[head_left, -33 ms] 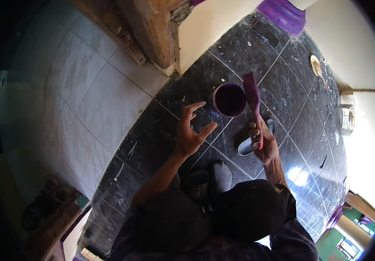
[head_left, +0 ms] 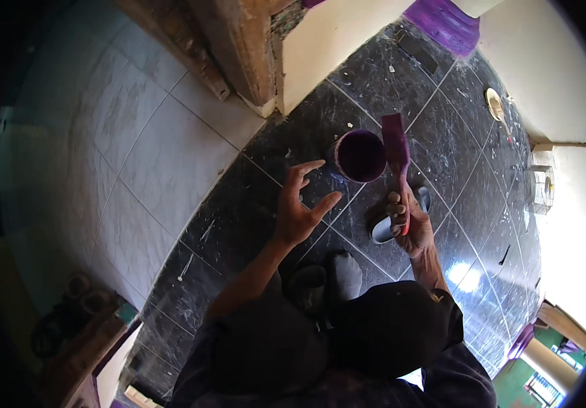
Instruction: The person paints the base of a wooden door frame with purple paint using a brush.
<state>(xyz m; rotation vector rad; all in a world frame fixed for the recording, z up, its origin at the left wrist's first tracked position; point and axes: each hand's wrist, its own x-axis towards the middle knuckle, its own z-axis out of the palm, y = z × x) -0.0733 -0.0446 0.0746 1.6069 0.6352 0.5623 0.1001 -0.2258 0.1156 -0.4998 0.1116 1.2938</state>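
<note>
While the right hand (head_left: pixel 416 238) has its fingers wrapped round the reddish handle of a purple-coated flat paintbrush (head_left: pixel 396 156), the left hand (head_left: pixel 297 211) is empty, thumb and fingers spread apart in a loose curve. Brush head points away from the body, beyond the right fingertips. Round purple-lined can (head_left: pixel 336 155) sits between the hands and a bit beyond them: left index fingertip just beside its left wall, contact can't be told; brush head alongside its right rim, height gap can't be told.

Step in hand looks like working the brush at the can, dipping or draining, unclear which. Next move would seem to call for a firm grip, bristles tipped over the mouth, left hand steadying the wall.

Below the right hand, a pale grey rounded thing (head_left: pixel 382 231), partly covered, kind unclear. Can stands on the scuffed black tile floor (head_left: pixel 470 183), nearer that floor's left edge, where pale marbled tiles (head_left: pixel 163 160) begin. Toward the floor's far right corner, a purple-painted column base (head_left: pixel 446 27); along its right edge, a round cream shallow thing (head_left: pixel 493 102), then a clear boxy thing (head_left: pixel 543 187) by the wall.
</note>
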